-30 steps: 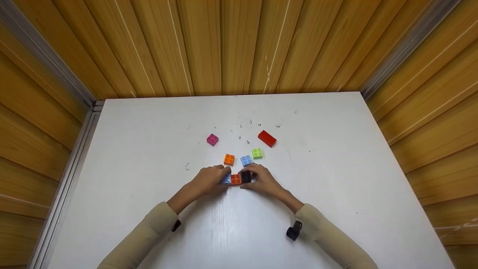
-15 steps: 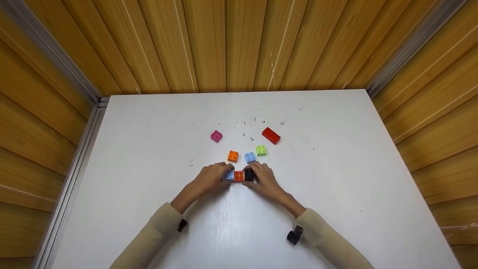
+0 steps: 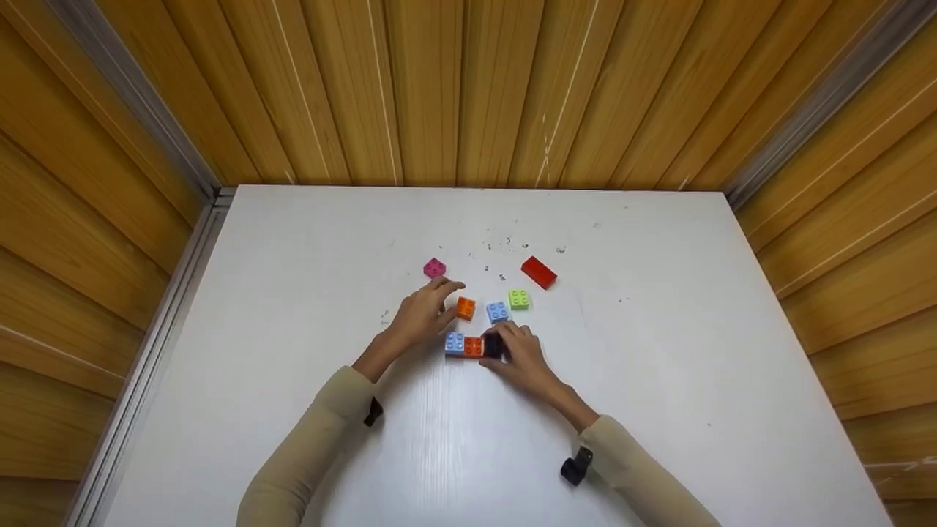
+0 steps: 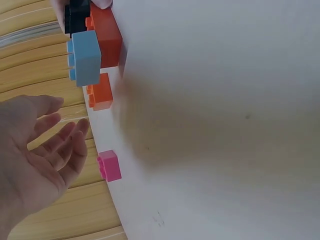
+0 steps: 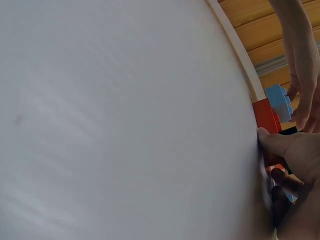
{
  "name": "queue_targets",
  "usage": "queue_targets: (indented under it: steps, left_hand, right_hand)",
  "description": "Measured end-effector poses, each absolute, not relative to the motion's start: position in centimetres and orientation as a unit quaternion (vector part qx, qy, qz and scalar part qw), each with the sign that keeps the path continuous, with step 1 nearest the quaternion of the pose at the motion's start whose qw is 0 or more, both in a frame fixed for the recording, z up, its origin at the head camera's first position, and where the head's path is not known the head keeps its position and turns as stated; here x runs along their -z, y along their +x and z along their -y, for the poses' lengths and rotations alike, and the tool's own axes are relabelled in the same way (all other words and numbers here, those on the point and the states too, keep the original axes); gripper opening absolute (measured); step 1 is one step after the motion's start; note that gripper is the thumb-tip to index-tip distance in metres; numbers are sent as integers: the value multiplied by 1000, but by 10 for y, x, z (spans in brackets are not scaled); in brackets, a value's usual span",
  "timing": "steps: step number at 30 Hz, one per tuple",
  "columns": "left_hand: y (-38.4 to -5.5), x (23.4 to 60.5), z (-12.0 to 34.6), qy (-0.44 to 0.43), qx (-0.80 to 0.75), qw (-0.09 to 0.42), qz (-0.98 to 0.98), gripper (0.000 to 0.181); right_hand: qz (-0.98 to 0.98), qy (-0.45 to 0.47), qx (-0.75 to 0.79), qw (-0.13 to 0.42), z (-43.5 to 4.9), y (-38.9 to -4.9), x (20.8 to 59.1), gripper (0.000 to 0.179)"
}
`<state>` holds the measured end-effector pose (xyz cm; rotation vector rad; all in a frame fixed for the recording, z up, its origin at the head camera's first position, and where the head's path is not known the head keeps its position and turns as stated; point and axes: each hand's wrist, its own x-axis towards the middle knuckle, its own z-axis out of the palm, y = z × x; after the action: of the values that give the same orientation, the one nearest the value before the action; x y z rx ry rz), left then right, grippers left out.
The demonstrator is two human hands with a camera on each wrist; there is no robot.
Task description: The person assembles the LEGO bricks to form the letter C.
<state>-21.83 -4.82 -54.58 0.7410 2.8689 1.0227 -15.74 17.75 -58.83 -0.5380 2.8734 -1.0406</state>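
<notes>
A long red toy brick [image 3: 473, 346] lies near the middle of the table, its centre studs showing. On its left end sits a light blue brick [image 4: 87, 57], and on its right end a black brick [image 3: 493, 345]. My right hand [image 3: 523, 359] grips that right end around the black brick; in the right wrist view its thumb [image 5: 272, 141] is against the red brick's side. My left hand [image 3: 423, 313] holds nothing, its fingers loosely bent beside a small orange brick [image 3: 465, 308]. In the left wrist view, the palm and parted fingers show.
Beyond the joined bricks lie a second light blue brick [image 3: 498, 312], a lime green brick [image 3: 518, 299] and a longer red brick [image 3: 539, 272]. A magenta brick [image 3: 434, 268] lies just past the left fingertips. Wood-look panels [image 3: 439, 95] surround the white table [image 3: 307, 293].
My left hand has let go of the light blue brick end and moved forward to beside the orange brick. My right hand keeps its grip at the black brick. The head view has shifted slightly.
</notes>
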Motion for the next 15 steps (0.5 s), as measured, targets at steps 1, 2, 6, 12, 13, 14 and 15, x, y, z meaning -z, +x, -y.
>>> queue_targets:
  steps: [1,2,6,12,13,14,15]
  left_hand:
    - [-221,548,45,238,-321,17,-916,42]
    - [-224,550,43,241,-317,30,-917,44]
    - [-232,556,36,245,-314,66,-915,51]
    - [-230,563,36,236,-310,76,-918,45]
    - [-230,563,36,235,-310,74,-918,42]
    - [-230,563,36,234,-313,71,-918,40]
    - [-231,563,36,232,-317,69,-917,39]
  right_hand:
    - [-926,-170,337,20,-178,-157,589,44]
    - [-925,-167,340,22,-178,-156,588,44]
    - [-923,-166,347,8,-176,-154,588,44]
    - [-924,-171,343,4,-174,-153,586,44]
    - [-924,-170,342,3,-174,-153,585,44]
    - [-924,-169,342,2,-175,-153,585,44]
    - [-925,-168,341,-1,-176,-153,584,44]
